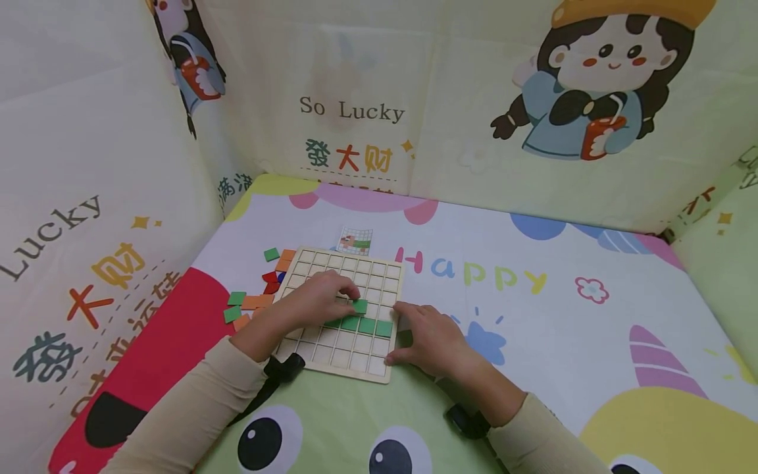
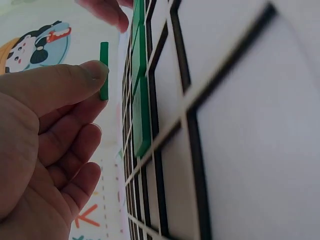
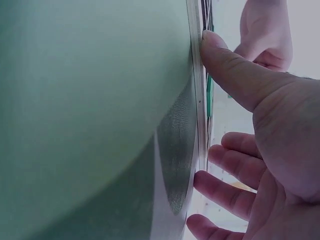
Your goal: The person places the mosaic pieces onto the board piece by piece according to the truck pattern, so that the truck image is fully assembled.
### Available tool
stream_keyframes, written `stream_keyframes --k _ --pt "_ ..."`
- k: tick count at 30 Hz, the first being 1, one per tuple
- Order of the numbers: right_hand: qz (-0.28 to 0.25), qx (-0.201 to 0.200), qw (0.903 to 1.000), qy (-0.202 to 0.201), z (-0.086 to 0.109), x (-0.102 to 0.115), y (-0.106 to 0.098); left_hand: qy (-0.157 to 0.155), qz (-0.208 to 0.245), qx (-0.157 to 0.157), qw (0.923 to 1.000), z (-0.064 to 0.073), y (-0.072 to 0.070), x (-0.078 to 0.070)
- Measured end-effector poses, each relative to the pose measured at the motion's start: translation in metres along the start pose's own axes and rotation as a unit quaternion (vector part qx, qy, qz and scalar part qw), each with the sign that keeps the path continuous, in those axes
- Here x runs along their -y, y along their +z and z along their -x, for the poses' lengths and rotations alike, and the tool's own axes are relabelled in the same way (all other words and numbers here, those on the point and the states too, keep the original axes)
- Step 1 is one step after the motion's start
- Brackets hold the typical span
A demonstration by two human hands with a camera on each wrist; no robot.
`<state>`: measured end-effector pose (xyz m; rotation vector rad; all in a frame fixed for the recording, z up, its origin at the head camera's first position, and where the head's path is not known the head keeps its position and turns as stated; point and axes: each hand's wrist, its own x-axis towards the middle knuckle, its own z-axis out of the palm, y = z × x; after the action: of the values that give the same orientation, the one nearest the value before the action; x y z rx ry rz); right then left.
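Observation:
A square wooden grid board [image 1: 340, 370] lies on the printed tablecloth in the head view. My left hand [image 1: 316, 299] is over its middle, pinching a green square tile [image 1: 360, 306] between thumb and index finger. In the left wrist view that tile [image 2: 104, 71] shows edge-on, apart from the board, with the other fingers loosely curled. Below it, a row of green tiles [image 1: 367, 326] sits in the grid cells, its left end partly behind the hand. At the board's right edge my right hand [image 1: 435, 339] rests with thumb and index fingertip spread along the rim.
Left of the board lie loose green tiles [image 1: 237, 298], orange tiles [image 1: 254, 302] and red pieces [image 1: 270, 283], partly hidden by the left arm. A small picture card [image 1: 355, 241] lies behind the board. Printed cloth walls [image 1: 450, 118] stand around the table.

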<state>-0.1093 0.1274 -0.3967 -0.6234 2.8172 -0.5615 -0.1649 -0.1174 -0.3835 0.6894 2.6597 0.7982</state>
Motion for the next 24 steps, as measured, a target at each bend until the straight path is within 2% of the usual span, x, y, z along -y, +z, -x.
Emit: stream_keyframes --k 6,12,24 --pt "0.002 -0.002 1.0 0.0 -0.001 0.0 -0.001 0.005 -0.001 0.011 0.9999 -0.006 0.004 -0.008" --pt "-0.003 0.0 1.0 0.0 -0.002 0.0 -0.002 0.016 0.018 0.01 0.9997 -0.013 0.01 -0.013" --pt "-0.02 0.002 0.9998 0.007 -0.001 0.001 -0.002 0.001 0.023 0.025 0.9994 -0.021 0.019 -0.023"
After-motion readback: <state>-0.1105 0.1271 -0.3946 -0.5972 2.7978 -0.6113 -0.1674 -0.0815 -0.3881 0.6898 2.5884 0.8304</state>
